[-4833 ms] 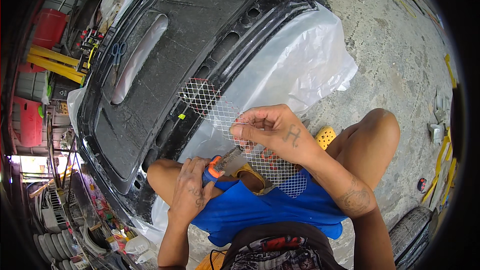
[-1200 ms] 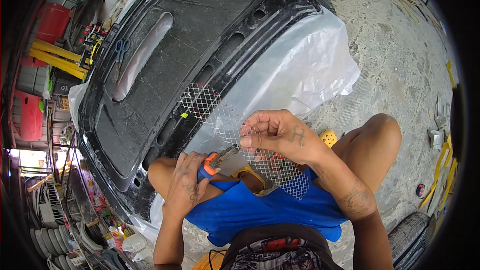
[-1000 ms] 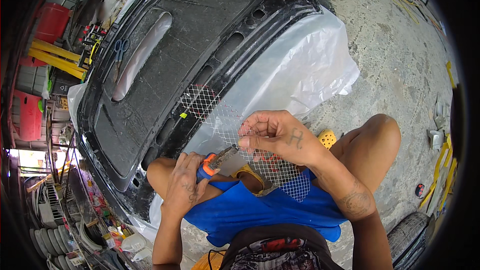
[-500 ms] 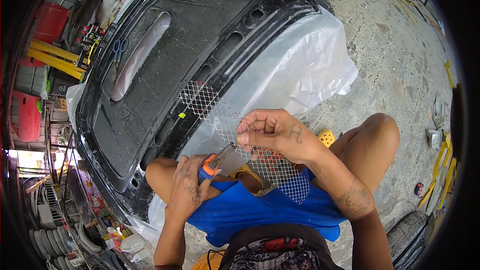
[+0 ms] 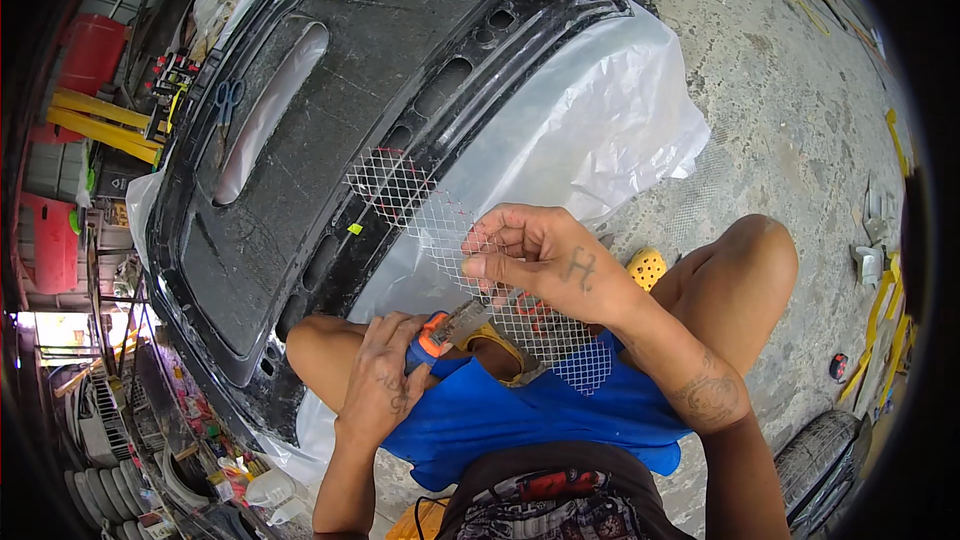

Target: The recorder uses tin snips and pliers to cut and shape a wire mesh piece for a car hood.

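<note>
A long strip of silver wire mesh (image 5: pixel 448 225) hangs in front of me, slanting from above the black panel down over my blue shorts. My right hand (image 5: pixel 530 250) pinches its edge near the middle between thumb and fingers. In my left hand (image 5: pixel 385 365) is a hand tool (image 5: pixel 462 322) with a blue and orange handle and a worn grey metal head. The head points up and right to the mesh, just below my right hand. I cannot tell whether it touches the wires, nor exactly which kind of tool it is.
A large black vehicle panel (image 5: pixel 400 40), like the inside of a hood, lies ahead on whitish plastic sheeting (image 5: pixel 620 110). Blue-handled scissors (image 5: pixel 229 98) rest on its left part. A yellow clog (image 5: pixel 648 268) is beside my right leg. A tyre (image 5: pixel 815 460) stands at lower right.
My left hand has brought the tool slightly right, its head nearer the lower part of the mesh. My right hand still pinches the mesh, a little further left. The whole view has shifted slightly.
</note>
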Demonstrator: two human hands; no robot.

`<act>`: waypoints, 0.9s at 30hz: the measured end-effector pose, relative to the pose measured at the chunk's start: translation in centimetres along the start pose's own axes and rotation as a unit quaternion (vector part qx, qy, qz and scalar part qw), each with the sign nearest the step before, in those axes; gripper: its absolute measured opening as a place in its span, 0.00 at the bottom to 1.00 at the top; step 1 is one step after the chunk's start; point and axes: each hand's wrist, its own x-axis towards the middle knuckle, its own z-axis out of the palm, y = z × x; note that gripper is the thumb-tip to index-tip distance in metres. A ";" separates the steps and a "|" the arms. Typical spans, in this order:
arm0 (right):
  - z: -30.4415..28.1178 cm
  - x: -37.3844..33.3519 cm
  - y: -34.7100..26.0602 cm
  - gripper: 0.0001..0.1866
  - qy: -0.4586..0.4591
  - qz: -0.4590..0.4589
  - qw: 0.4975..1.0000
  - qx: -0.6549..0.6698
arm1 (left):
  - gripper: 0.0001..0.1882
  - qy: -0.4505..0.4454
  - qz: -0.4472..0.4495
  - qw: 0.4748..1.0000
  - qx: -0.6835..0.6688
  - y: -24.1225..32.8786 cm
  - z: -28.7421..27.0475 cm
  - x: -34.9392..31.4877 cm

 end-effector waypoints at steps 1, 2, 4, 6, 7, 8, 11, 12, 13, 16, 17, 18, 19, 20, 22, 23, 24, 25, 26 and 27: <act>0.1 0.0 0.0 0.09 0.009 -0.004 1.000 -0.002 | 0.27 0.006 0.000 1.000 0.000 -0.1 0.1 0.0; 0.2 -0.1 -0.1 0.09 0.020 -0.007 1.000 -0.005 | 0.27 0.005 0.001 1.000 -0.001 -0.1 0.2 0.0; 0.1 -0.2 -0.2 0.09 0.022 -0.012 1.000 -0.009 | 0.26 0.004 0.005 1.000 -0.008 -0.2 0.3 0.0; 0.1 -0.1 0.0 0.09 0.017 -0.016 1.000 -0.011 | 0.25 -0.002 -0.007 1.000 -0.004 -0.3 0.3 0.0; 0.0 0.0 0.1 0.09 0.018 -0.020 0.999 -0.020 | 0.25 -0.007 -0.017 1.000 -0.001 -0.3 0.3 -0.1; 0.1 0.0 0.1 0.09 0.019 -0.024 0.999 -0.030 | 0.25 -0.007 -0.017 1.000 -0.001 -0.3 0.3 -0.1; 0.3 -0.1 -0.1 0.10 0.023 -0.019 0.999 -0.029 | 0.25 -0.012 -0.021 1.000 -0.001 -0.5 0.4 -0.1; 0.3 -0.1 -0.1 0.10 0.022 -0.019 0.999 -0.029 | 0.24 -0.009 -0.014 1.000 -0.002 -0.8 0.5 -0.2; 0.4 -0.1 0.0 0.10 0.021 -0.024 0.999 -0.026 | 0.24 -0.006 -0.008 1.000 -0.003 -0.9 0.5 -0.3; 0.2 -0.3 -0.2 0.11 0.015 -0.020 1.000 -0.017 | 0.24 -0.015 -0.015 1.000 -0.003 -0.7 0.5 0.0; 0.1 -0.2 -0.2 0.11 0.005 -0.011 1.000 -0.007 | 0.24 -0.014 -0.017 1.000 -0.002 -0.7 0.5 0.0; 0.1 -0.2 -0.1 0.11 0.004 -0.011 1.000 -0.006 | 0.24 -0.011 -0.020 1.000 0.000 -0.7 0.6 -0.1; 0.0 -0.1 0.0 0.11 -0.011 -0.008 1.000 0.007 | 0.23 -0.007 -0.023 1.000 0.003 -0.8 0.7 -0.1; 0.0 -0.1 -0.1 0.11 -0.025 -0.004 0.999 0.018 | 0.23 -0.007 -0.024 1.000 0.003 -1.2 0.9 -0.1; 0.2 -0.1 -0.3 0.10 -0.036 0.008 0.999 0.040 | 0.17 0.050 0.039 0.998 -0.007 -2.0 1.4 -0.2; 0.3 -0.1 -0.4 0.10 -0.046 0.019 0.997 0.062 | 0.17 0.050 0.039 0.998 -0.007 -1.9 1.4 -0.2; 0.3 -0.1 -0.3 0.10 -0.047 0.019 0.997 0.062 | 0.17 0.049 0.036 0.998 -0.016 -1.8 1.4 -0.1; 0.3 -0.1 -0.3 0.10 -0.038 0.021 0.997 0.058 | 0.18 0.049 0.033 0.998 -0.025 -1.6 1.4 -0.1; 0.3 0.0 -0.4 0.10 -0.030 0.022 0.998 0.053 | 0.18 0.049 0.033 0.998 -0.025 -1.4 1.3 0.0; 0.2 0.0 -0.4 0.10 -0.029 0.022 0.998 0.053 | 0.19 0.050 0.036 0.998 -0.025 -1.1 1.1 0.1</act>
